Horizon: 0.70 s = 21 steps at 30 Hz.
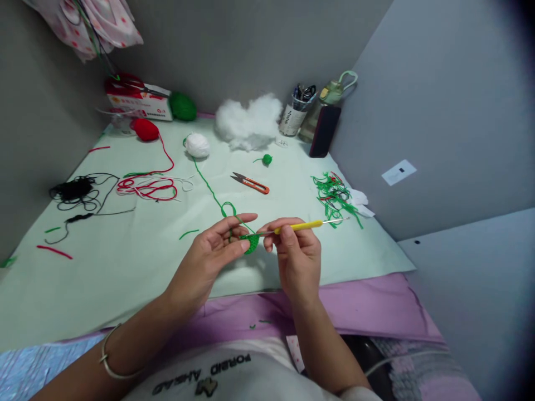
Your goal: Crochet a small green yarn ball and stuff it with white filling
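Between the thumb and fingers of my left hand (211, 250) is a small green crochet piece (251, 243). My right hand (298, 256) grips a crochet hook (303, 225) by its yellow handle; one metal end meets the top of the green piece, the other points right. Green yarn (208, 184) runs from the crochet piece past my left fingers and loops back across the table towards a white yarn ball (197, 145). Orange-handled thread snips (251, 182) lie on the table just beyond my hands.
White stuffing (249, 121), a pen cup (293, 114), a bottle (332, 92) and a dark phone (325, 132) stand along the back. Yarn scraps (334, 197) lie right; black yarn (77, 190) and a red yarn ball (146, 130) lie left. Grey walls enclose the table.
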Tool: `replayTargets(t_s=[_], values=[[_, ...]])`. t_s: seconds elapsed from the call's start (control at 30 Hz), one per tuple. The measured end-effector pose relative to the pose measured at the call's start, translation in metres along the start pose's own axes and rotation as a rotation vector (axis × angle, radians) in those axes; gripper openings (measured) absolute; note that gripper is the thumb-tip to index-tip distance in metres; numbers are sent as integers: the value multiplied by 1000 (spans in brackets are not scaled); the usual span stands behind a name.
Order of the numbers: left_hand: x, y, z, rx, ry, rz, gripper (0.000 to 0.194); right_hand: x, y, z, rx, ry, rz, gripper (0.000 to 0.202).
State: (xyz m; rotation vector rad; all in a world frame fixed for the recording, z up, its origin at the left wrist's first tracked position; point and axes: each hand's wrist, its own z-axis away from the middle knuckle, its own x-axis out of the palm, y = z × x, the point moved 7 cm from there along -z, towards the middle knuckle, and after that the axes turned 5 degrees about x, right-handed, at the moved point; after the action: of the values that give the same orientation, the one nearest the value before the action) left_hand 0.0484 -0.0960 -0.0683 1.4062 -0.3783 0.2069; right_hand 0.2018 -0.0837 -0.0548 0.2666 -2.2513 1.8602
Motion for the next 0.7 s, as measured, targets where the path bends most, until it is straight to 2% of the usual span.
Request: replayTargets(t_s=[0.2, 0.33, 0.43, 0.57, 0.7], values=[[-1, 3, 0, 18, 7, -11, 34, 2, -5, 0, -7, -25, -6, 22], [-3, 4, 0, 39, 16, -43, 33, 3, -15, 6, -96, -15, 81, 19], [-5, 6, -1, 76, 36, -109, 32, 6, -24, 13, -208, -28, 254, 21], [-6, 14, 1, 153, 125, -227, 30, 15, -36, 26, -479, -72, 490, 25], [-3, 16, 4, 178, 156, -207, 38, 22, -33, 36, -663, -98, 673, 30]])
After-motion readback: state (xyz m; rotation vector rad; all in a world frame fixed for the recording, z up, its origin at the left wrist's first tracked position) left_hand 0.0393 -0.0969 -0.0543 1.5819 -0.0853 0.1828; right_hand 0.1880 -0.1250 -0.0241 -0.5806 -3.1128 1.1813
